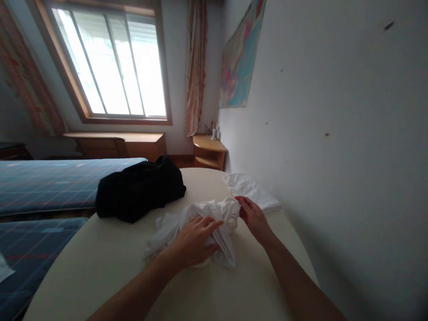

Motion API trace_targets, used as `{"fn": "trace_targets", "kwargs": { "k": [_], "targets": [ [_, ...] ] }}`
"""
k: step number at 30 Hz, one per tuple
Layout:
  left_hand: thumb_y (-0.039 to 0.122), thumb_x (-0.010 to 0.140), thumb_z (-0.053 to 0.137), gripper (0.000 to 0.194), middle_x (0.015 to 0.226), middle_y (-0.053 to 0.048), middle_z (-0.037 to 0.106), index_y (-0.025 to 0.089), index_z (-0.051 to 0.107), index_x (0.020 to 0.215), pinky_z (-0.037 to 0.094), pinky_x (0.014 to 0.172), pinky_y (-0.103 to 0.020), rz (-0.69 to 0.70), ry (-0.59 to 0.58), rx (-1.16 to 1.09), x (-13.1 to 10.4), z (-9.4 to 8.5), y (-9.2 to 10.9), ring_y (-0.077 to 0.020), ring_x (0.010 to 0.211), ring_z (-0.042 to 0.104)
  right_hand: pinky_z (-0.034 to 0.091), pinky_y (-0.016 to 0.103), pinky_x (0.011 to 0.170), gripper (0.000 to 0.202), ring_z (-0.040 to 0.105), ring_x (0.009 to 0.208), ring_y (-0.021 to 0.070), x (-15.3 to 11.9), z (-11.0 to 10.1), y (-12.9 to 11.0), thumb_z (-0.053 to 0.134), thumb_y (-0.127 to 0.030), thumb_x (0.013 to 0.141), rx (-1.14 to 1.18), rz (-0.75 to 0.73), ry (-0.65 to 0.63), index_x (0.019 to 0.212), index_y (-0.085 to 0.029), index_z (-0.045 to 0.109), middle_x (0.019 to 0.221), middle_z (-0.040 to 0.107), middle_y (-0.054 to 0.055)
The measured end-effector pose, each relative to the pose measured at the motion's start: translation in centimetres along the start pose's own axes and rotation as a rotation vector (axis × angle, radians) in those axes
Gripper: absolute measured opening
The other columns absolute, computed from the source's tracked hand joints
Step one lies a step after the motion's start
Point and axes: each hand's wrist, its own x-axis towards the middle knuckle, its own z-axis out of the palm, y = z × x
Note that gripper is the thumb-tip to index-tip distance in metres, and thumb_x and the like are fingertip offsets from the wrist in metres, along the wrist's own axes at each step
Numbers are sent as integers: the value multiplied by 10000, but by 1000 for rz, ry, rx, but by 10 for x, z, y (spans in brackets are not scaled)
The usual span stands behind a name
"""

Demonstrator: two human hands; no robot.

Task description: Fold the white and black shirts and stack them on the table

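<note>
A crumpled piece of thin white cloth (223, 240) lies bunched on the round cream table (197, 298); its folds hide what kind of item it is. My left hand (197, 238) rests on top of it, palm down, with thumb and fingers apart. At the cloth's right end, my right hand (251, 216) is closed, its thumb and fingertips pinching the edge. Just beyond that hand, a flat folded white cloth (252, 191) lies near the wall. A black piece of clothing or fabric (142, 187) is heaped at the table's far left.
Blue plaid mattresses (50, 185) lie to the left of the table. A white wall (334, 178) runs close along the right side. Beyond the table stand a small corner shelf (210, 145) with small items on it and a wooden desk (143, 140) under the window.
</note>
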Motion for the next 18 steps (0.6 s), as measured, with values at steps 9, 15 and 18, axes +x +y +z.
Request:
{"fn": "trace_targets", "kwargs": {
  "k": [9, 15, 18],
  "targets": [
    [203, 815, 605, 212, 1024, -51, 689, 217, 689, 1009, 462, 874, -328, -66, -181, -187, -2, -24, -7, -237, 972, 626, 530, 281, 613, 579, 640, 740, 170, 4, -6, 7, 804, -498, 657, -71, -44, 79, 1142, -223, 646, 954, 664, 30],
    [347, 866, 548, 215, 938, -45, 642, 164, 613, 959, 468, 771, -275, -81, -18, -726, -11, -70, -31, -193, 863, 586, 390, 203, 418, 542, 554, 602, 115, 10, -18, 6, 756, -550, 675, -151, -109, 260, 1093, -224, 641, 1004, 673, 40],
    [448, 866, 599, 310, 905, -31, 653, 167, 618, 998, 471, 689, -239, -102, -221, -981, -16, -77, -27, -169, 806, 604, 453, 215, 467, 533, 589, 656, 130, 11, -18, 6, 762, -545, 661, -156, -99, 275, 1068, -223, 641, 998, 669, 32]
  ]
}}
